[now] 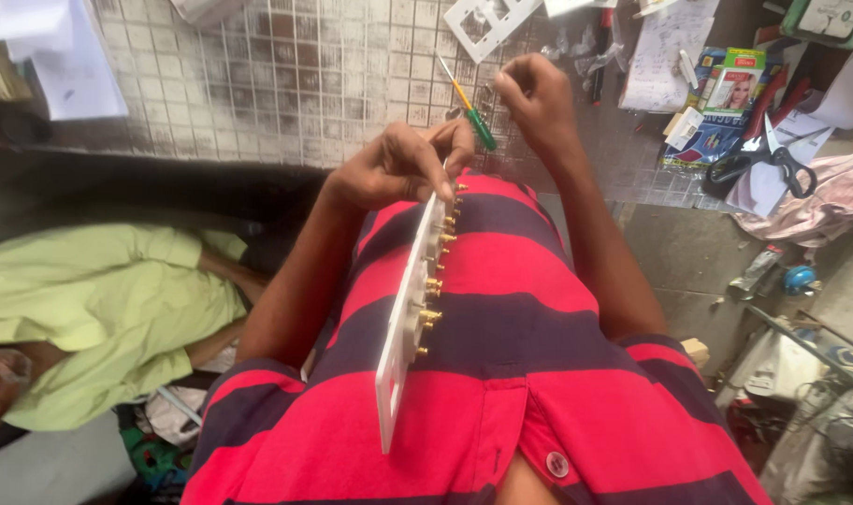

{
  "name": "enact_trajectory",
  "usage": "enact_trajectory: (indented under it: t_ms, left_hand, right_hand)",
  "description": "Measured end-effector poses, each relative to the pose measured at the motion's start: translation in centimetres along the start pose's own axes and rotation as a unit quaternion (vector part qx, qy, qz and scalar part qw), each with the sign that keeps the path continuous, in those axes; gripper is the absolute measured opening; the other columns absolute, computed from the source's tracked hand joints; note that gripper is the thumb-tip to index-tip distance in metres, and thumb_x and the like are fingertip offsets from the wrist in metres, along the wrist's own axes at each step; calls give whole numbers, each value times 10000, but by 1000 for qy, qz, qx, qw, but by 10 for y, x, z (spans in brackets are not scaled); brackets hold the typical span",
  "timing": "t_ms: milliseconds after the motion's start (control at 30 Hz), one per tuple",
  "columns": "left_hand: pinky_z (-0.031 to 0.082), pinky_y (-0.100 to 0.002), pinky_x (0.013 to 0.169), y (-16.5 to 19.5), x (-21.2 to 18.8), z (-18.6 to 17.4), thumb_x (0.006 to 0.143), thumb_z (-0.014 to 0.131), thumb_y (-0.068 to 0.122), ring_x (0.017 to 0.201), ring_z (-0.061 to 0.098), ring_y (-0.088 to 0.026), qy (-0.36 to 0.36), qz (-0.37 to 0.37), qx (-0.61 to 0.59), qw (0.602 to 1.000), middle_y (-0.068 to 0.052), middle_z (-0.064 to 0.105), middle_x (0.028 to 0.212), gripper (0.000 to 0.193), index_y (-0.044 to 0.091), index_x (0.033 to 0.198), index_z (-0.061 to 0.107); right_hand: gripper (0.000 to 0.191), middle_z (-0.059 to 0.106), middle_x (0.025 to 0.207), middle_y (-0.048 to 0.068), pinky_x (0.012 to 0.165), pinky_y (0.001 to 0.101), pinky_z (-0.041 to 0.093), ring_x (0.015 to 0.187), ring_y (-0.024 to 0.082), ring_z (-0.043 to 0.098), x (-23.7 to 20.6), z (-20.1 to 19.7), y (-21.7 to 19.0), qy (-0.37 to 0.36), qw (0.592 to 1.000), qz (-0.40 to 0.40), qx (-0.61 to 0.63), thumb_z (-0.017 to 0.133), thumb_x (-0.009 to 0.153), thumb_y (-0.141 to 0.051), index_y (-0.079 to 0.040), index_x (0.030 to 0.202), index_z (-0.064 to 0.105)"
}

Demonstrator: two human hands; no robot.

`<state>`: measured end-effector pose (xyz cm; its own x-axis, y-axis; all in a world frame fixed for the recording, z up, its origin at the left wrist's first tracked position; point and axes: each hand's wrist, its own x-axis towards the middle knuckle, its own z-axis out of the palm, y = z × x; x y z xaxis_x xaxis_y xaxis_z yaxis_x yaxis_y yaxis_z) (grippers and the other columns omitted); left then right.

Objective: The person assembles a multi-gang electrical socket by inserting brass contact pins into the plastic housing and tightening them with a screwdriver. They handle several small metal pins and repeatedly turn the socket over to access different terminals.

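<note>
My left hand (398,168) grips the far end of a long white switch plate (403,327) that rests edge-on against my red and dark striped shirt, with several brass terminals (431,285) sticking out of its right face. My right hand (534,98) is raised above the plate's far end, fingers pinched together on something too small to make out. A screwdriver (469,105) with a yellow shaft and green handle lies on the tiled surface between the two hands.
A tiled counter (286,84) spreads ahead, with a white frame plate (487,23), papers (660,56), a printed box (730,84) and black-handled scissors (773,159) at the right. A person in a light green shirt (99,309) sits at the left.
</note>
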<state>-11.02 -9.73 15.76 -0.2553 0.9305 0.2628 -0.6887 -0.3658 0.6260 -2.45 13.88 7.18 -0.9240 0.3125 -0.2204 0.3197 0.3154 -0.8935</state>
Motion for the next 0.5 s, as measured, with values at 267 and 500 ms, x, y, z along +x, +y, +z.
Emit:
enact_trajectory:
  t_ms: [267,500]
  left_hand:
    - [465,-200,894,1,-5,-3,937,839,245,1017,483,-91,7,-3,22,1000,22,528,1054,210,111,1096,814]
    - [509,-230,925,4,-4,1,930,844,234,1040,519,-110,17,-9,10,1000,19,542,1084,176,123,1063,814]
  right_hand:
    - [167,629,1034,72,827,285,540,947,139,637,-99,-28,-130,-134,967,-195,90,708,938,93,-35,1018,636]
    - [190,614,1091,92,789,277,570,935,152,664,-89,-19,-133,-158,962,-210,76,687,949,121,-11,1080,644]
